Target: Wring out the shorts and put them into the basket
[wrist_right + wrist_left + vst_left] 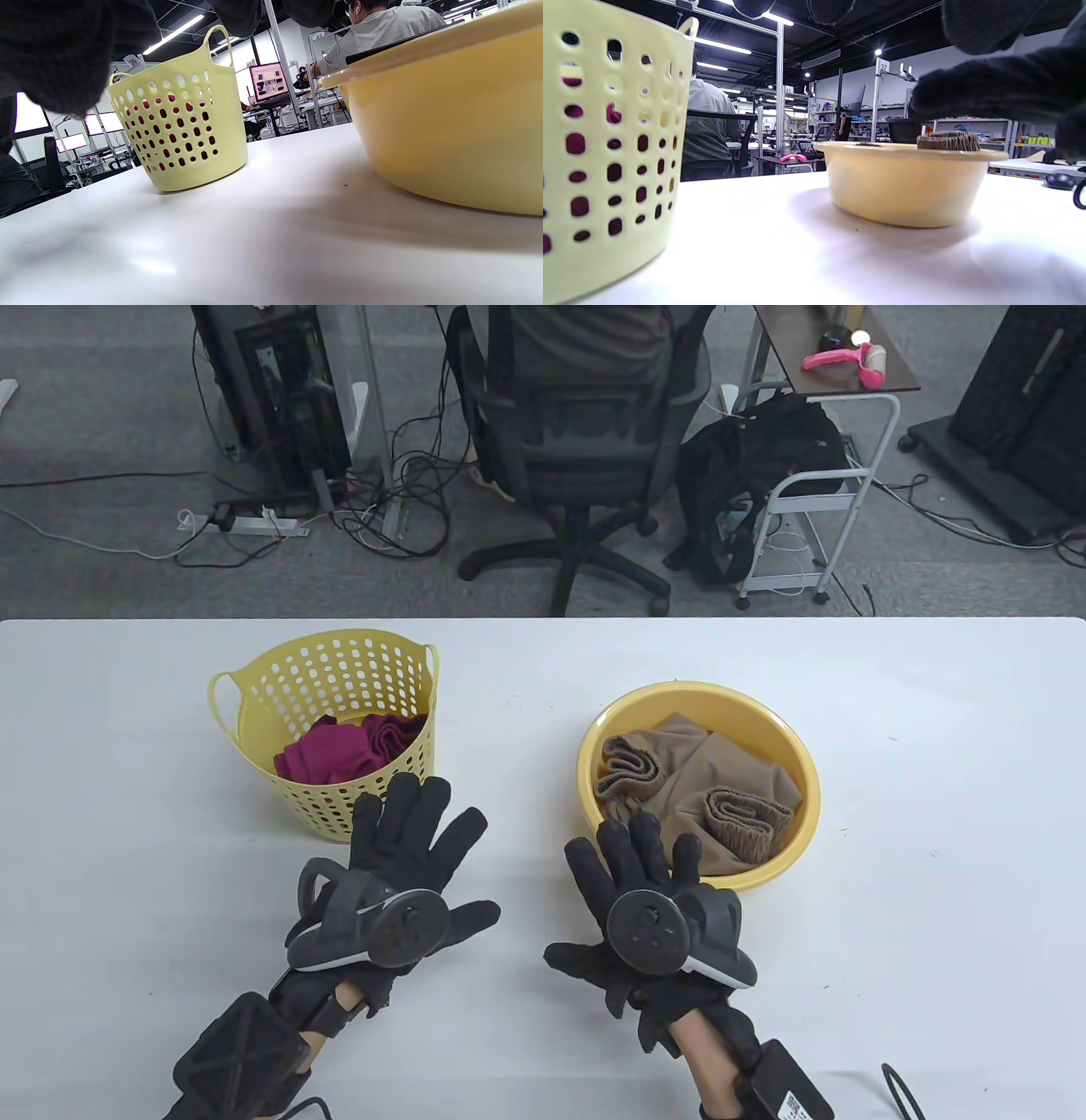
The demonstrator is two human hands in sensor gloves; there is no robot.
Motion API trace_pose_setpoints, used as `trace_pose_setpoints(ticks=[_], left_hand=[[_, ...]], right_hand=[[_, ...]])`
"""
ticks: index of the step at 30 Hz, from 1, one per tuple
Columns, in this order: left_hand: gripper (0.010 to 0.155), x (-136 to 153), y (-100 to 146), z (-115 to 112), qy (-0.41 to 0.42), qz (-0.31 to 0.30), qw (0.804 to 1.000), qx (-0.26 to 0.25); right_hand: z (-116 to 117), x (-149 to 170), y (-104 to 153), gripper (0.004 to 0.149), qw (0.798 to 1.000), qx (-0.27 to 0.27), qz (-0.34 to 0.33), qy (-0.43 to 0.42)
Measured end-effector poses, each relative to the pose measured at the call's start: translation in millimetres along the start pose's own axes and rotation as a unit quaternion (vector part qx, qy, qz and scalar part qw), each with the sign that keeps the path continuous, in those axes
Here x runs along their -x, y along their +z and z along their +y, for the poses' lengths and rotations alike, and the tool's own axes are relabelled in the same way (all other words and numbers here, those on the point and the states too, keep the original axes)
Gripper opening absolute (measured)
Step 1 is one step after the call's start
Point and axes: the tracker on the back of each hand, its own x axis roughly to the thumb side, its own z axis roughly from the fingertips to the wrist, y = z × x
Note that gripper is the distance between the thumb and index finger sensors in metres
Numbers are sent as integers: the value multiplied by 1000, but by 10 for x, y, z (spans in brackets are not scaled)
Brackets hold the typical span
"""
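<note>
The left hand (399, 874) hovers with fingers spread before the basket (335, 678), which holds a dark red cloth (339, 751). The right hand (640, 891), fingers also spread, overlaps the rim of the yellow basin (789, 763) containing the beige shorts (704, 785). Behind stands an office chair (577, 432).

office chair (577, 432) and cart (814, 487) behind table (933, 780).

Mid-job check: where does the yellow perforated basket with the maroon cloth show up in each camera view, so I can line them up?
Table view: basket left of centre, just beyond the left hand.
Left wrist view: basket fills the left edge, maroon showing through its holes.
Right wrist view: basket left of centre, standing upright.
Shared landmark: the yellow basin, to the basket's right in every view.
</note>
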Motion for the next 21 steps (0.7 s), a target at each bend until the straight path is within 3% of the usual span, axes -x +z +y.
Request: trace_pose_setpoints(ticks=[14,21], left_hand=[[91,20,62,-449,15,4,999,36],[91,80,135,-498,4,8,999,47]], right_hand=[[14,-10,-6,104,1000,-10,0,6],[17,-12,-8,104,1000,-13,1,7]])
